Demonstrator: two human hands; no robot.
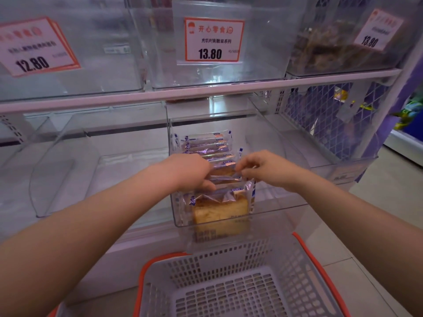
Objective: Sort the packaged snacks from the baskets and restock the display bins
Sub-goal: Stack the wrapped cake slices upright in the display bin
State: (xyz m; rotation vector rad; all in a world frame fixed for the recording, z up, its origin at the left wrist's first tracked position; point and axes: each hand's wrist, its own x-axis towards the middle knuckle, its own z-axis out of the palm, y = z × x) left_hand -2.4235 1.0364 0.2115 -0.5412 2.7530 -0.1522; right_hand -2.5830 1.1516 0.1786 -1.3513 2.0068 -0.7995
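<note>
Cake packets (212,156) are stood on edge in the clear bin (274,209) — long axes 9-to-3 — one being pinched by left hand (192,172) and right hand (263,167).

Middle bin (274,202): open top, row of cake packets (206,147) fills left half; right half free. Upper shelf (206,90) overhangs rear. Neighbouring bins: open. Basket (229,259) stands below front.

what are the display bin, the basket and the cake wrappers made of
Display bin: looks like clear rigid plastic, likely acrylic; shelf shows through, edges glint.
Basket: matte grey moulded plastic with slotted walls and an orange rim.
Cake wrappers: thin glossy film, crinkled and reflective, clear with blue print; cake shows through.
</note>
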